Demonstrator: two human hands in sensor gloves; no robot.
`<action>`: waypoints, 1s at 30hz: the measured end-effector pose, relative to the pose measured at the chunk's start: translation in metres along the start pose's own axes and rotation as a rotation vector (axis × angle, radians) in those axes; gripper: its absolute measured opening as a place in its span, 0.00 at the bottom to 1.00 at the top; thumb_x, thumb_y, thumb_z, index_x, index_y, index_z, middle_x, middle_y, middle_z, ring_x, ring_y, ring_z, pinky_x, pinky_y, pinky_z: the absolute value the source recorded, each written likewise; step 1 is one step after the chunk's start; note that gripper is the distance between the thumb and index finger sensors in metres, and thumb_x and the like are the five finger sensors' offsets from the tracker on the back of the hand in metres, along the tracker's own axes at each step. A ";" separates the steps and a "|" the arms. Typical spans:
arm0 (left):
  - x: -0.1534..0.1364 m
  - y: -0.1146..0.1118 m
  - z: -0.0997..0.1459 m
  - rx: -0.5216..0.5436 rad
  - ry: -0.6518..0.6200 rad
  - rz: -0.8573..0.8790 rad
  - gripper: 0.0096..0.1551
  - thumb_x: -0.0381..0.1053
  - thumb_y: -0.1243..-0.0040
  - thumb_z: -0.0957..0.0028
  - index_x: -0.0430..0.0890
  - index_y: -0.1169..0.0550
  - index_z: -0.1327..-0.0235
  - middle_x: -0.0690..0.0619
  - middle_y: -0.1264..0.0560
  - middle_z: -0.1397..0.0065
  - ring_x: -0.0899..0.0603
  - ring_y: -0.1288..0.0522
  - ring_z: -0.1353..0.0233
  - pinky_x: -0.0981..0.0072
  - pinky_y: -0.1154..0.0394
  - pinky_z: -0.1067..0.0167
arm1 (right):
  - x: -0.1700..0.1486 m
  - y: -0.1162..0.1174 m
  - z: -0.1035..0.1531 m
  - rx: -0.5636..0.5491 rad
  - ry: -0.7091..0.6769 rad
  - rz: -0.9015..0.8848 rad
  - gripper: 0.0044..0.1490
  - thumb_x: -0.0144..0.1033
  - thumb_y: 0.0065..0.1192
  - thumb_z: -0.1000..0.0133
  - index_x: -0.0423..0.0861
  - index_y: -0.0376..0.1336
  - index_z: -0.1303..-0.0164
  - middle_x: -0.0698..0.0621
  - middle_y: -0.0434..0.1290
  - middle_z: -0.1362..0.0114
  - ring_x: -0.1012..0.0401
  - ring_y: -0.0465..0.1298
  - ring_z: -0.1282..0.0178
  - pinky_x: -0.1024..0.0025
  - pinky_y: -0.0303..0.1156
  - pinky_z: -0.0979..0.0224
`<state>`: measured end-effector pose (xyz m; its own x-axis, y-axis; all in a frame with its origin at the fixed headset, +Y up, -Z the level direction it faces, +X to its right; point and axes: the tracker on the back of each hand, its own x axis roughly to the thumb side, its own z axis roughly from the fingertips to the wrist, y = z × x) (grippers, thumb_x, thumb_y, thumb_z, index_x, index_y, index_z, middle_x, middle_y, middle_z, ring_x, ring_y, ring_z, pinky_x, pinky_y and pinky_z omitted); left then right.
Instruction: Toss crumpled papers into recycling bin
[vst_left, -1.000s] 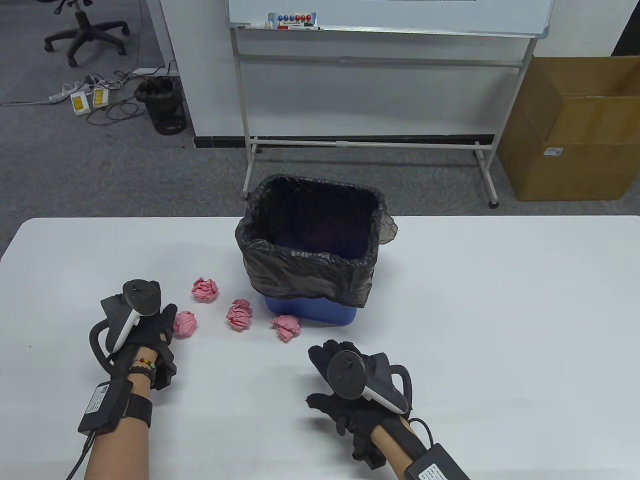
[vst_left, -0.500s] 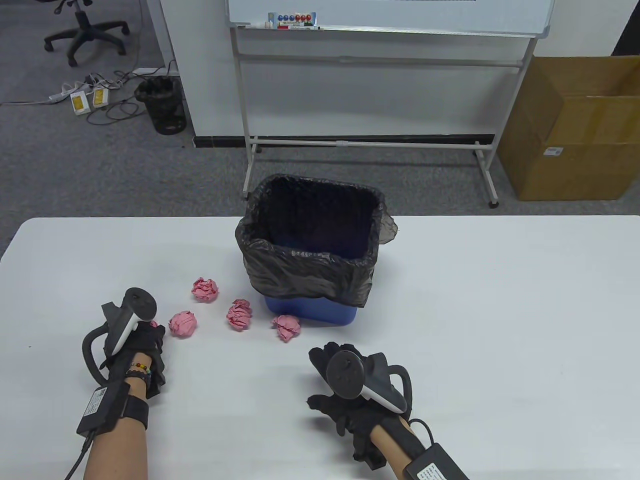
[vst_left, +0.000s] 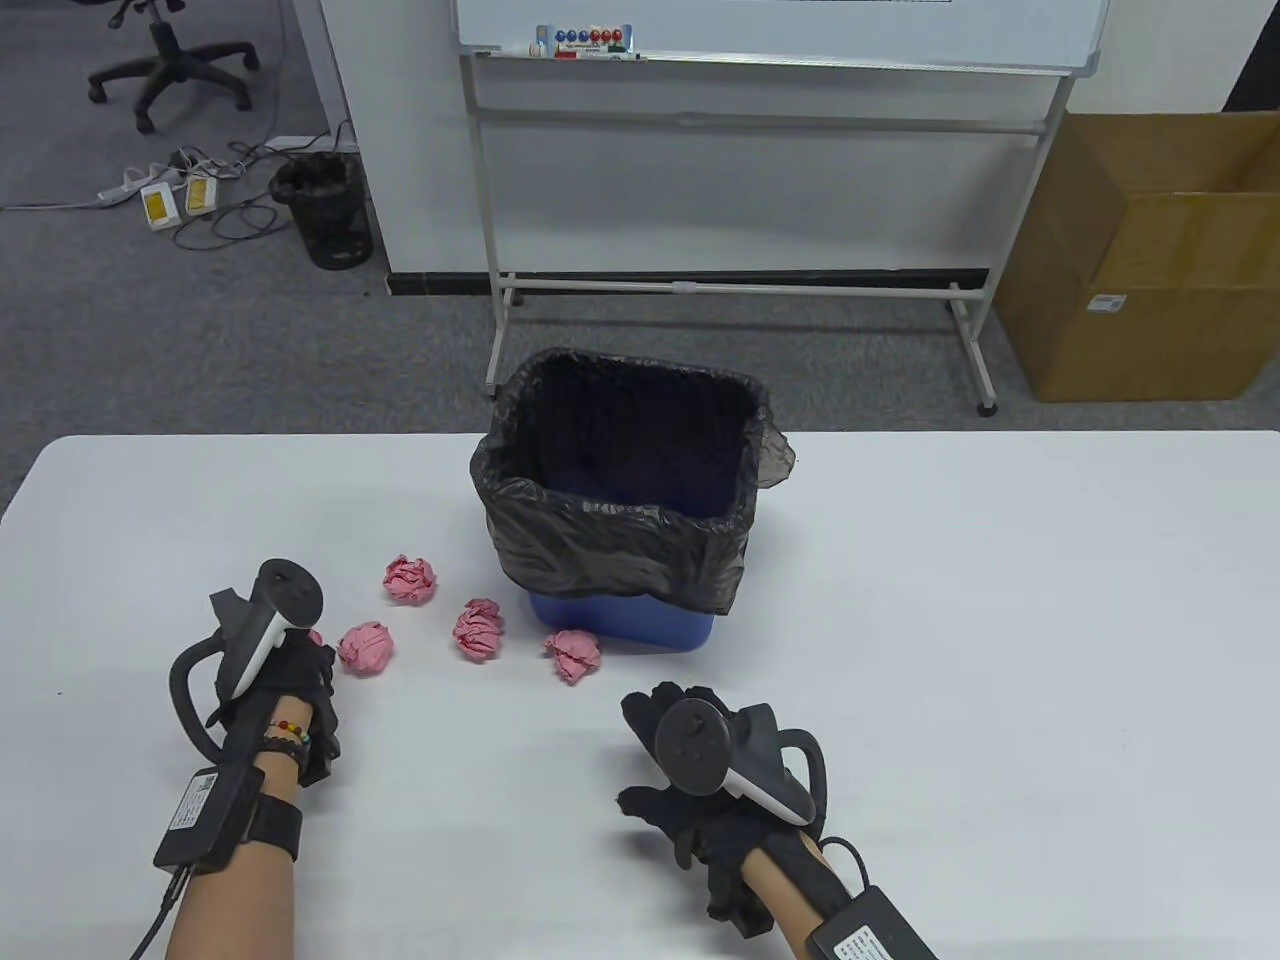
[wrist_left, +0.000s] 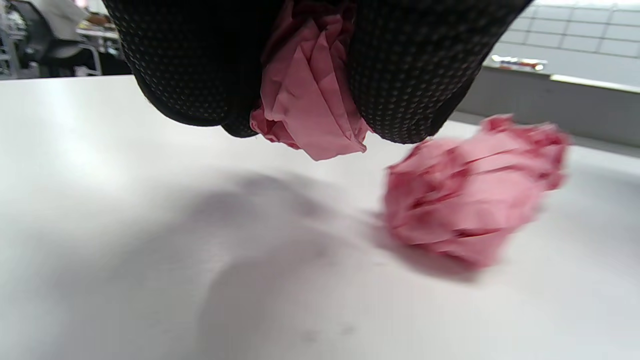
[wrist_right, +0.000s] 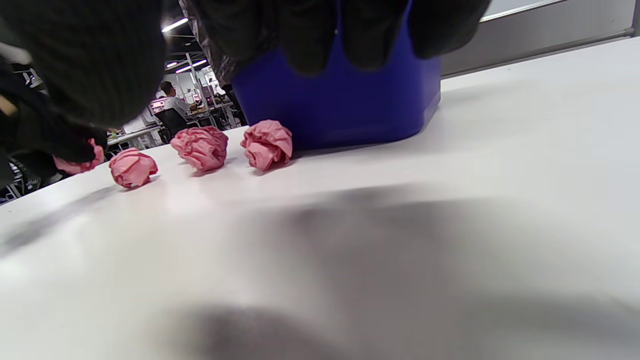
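Observation:
A blue recycling bin (vst_left: 640, 622) lined with a black bag (vst_left: 600, 545) stands in the middle of the white table (vst_left: 1000, 620). My left hand (vst_left: 316, 645) grips a pink crumpled paper (wrist_left: 310, 115) between gloved fingers (wrist_left: 415, 75), just above the table. Another pink paper ball (vst_left: 366, 648) lies right beside it and shows in the left wrist view (wrist_left: 470, 200). Three more balls lie at the far left (vst_left: 411, 579), middle (vst_left: 480, 630) and by the bin's front (vst_left: 574, 655). My right hand (vst_left: 665, 705) rests on the table, empty, fingers (wrist_right: 320, 45) spread, near the bin.
A whiteboard stand (vst_left: 730, 285) and a cardboard box (vst_left: 1150, 260) are on the floor behind the table. A small black bin (vst_left: 325, 205) and cables lie at the back left. The table's right half (vst_left: 1050, 700) is bare white surface.
My left hand drew back to the left from the paper balls with a pink paper in its fingers, then lifted slightly. My right hand has stayed in place.

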<state>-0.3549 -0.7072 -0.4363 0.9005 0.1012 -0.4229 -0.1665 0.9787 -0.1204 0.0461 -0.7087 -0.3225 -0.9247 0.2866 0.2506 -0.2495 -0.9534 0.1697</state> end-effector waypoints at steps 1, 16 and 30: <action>0.005 0.004 0.003 -0.009 -0.017 0.014 0.40 0.53 0.28 0.52 0.46 0.29 0.26 0.39 0.29 0.22 0.36 0.21 0.28 0.51 0.19 0.37 | 0.000 0.000 0.000 0.000 0.000 0.001 0.57 0.63 0.68 0.59 0.62 0.49 0.20 0.52 0.55 0.12 0.47 0.55 0.12 0.45 0.56 0.18; 0.080 0.036 0.053 -0.206 -0.400 0.233 0.39 0.52 0.23 0.55 0.47 0.25 0.29 0.41 0.26 0.24 0.37 0.18 0.30 0.54 0.14 0.41 | -0.004 0.000 -0.001 0.004 0.021 -0.005 0.57 0.63 0.68 0.59 0.61 0.49 0.20 0.52 0.55 0.12 0.47 0.55 0.12 0.45 0.56 0.18; 0.133 0.035 0.090 -0.565 -0.776 0.472 0.39 0.52 0.22 0.55 0.47 0.25 0.29 0.42 0.25 0.24 0.38 0.18 0.30 0.54 0.14 0.41 | -0.005 0.000 -0.002 0.018 0.019 -0.009 0.57 0.63 0.69 0.59 0.61 0.49 0.20 0.51 0.55 0.13 0.47 0.55 0.12 0.46 0.56 0.18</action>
<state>-0.2047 -0.6432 -0.4160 0.6722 0.7292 0.1280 -0.5477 0.6062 -0.5767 0.0500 -0.7103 -0.3260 -0.9278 0.2927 0.2313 -0.2522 -0.9490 0.1893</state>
